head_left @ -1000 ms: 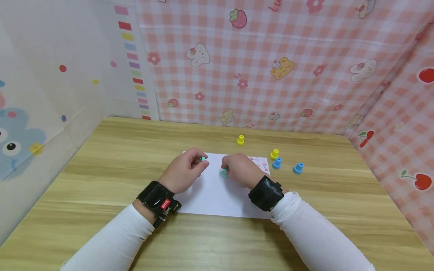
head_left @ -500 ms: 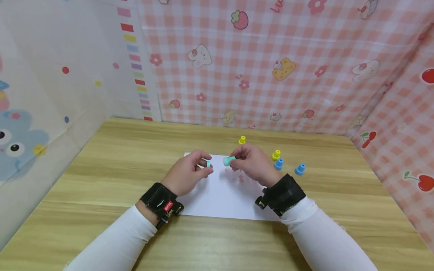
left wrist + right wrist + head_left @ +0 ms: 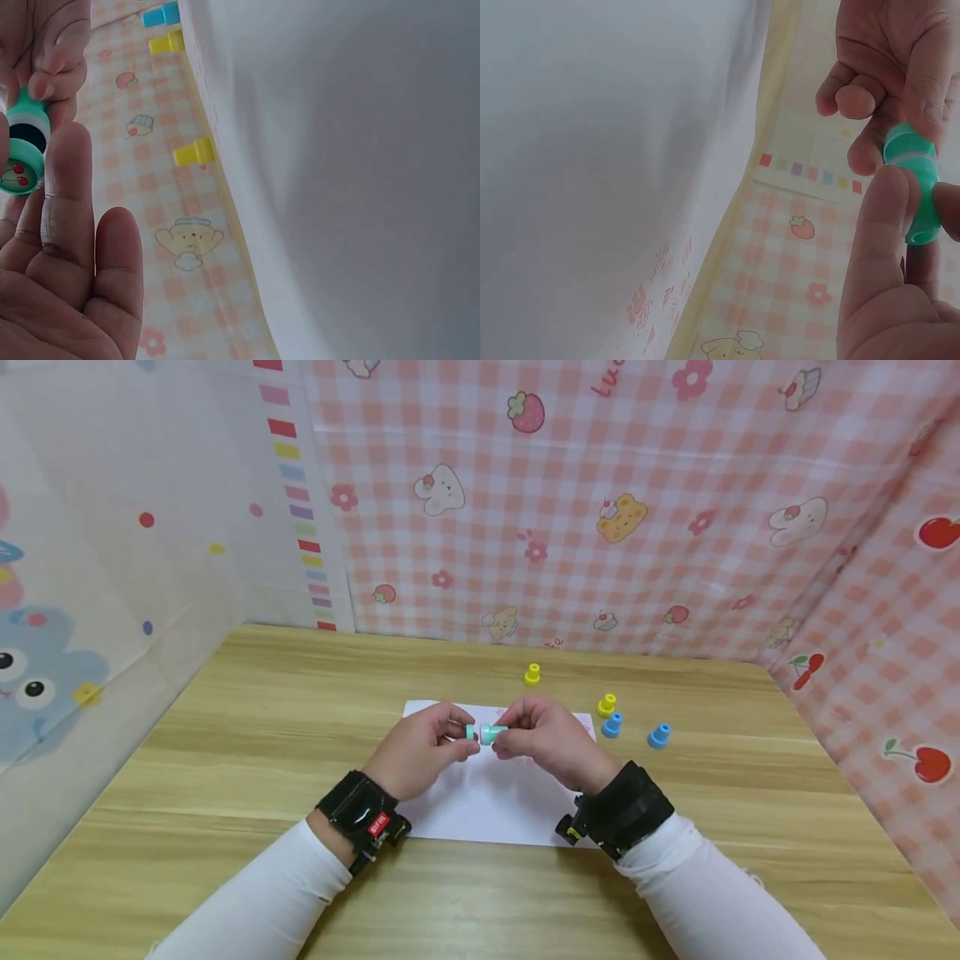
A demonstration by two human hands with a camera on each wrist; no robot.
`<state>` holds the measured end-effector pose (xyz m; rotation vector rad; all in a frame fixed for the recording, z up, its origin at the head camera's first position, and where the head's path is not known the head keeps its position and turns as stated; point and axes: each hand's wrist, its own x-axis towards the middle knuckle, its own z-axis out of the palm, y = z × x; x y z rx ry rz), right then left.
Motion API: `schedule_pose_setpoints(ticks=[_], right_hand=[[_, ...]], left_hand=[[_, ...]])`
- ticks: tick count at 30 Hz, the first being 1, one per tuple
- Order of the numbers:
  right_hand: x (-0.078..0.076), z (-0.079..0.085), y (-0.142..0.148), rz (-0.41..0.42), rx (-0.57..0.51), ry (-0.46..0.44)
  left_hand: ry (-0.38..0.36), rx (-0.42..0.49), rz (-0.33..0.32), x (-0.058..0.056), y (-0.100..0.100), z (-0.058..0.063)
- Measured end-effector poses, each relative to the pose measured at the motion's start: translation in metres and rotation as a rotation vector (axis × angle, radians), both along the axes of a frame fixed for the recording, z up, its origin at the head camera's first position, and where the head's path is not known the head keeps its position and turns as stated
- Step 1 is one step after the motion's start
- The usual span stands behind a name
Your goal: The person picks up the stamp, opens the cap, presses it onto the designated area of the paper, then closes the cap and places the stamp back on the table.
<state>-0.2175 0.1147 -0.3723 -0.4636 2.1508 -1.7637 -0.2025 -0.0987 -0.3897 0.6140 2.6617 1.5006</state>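
Head view: left hand [image 3: 416, 749] pinches a green cap [image 3: 470, 732] against the green stamp [image 3: 493, 733] gripped by right hand [image 3: 547, 739], above white paper [image 3: 487, 797].

Glossy plastic stamp [image 3: 491, 734] — matt white paper [image 3: 480, 797] — wood-grain table [image 3: 262, 718].

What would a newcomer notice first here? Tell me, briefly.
First the two hands meeting over the white paper mid-table: the left hand pinches a green cap, the right hand pinches the green stamp, the two pieces almost touching. Next, the small stamps standing to the right on the wooden table: two yellow and two blue. Pink checked cloth hangs behind.
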Motion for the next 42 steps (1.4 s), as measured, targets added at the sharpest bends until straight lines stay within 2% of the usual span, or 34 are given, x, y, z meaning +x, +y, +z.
schedule_pose_setpoints(ticks=[6, 9, 17, 22, 25, 27, 30, 33, 37, 42], right_hand=[[0.003, -0.004, -0.004, 0.02, -0.045, 0.007], [0.005, -0.006, -0.006, 0.022, -0.028, 0.017], [0.014, -0.005, -0.007, -0.038, 0.102, 0.096], [0.022, 0.003, -0.001, -0.059, 0.266, 0.256], [0.019, 0.009, 0.014, -0.107, 0.365, 0.371], [0.013, 0.011, 0.032, -0.167, 0.422, 0.399], [0.004, 0.012, 0.066, -0.241, 0.551, 0.385], [-0.005, 0.008, 0.099, -0.281, 0.688, 0.364], [-0.011, 0.001, 0.13, -0.293, 0.826, 0.357], [-0.009, -0.002, 0.148, -0.272, 0.94, 0.283]], left_hand=[[-0.012, 0.002, -0.032, 0.001, 0.002, -0.001], [-0.01, 0.001, -0.038, 0.002, 0.003, -0.002], [0.04, 0.025, -0.073, 0.007, 0.006, 0.0], [0.0, 0.002, -0.136, 0.009, 0.006, 0.001], [-0.028, -0.051, -0.124, 0.008, 0.0, 0.004], [-0.045, -0.104, -0.092, 0.008, -0.006, 0.005], [-0.061, -0.203, -0.052, 0.008, -0.017, 0.005], [-0.064, -0.29, -0.035, 0.007, -0.027, 0.003], [-0.052, -0.344, -0.031, 0.007, -0.036, 0.005], [-0.057, -0.388, -0.011, 0.008, -0.039, 0.01]])
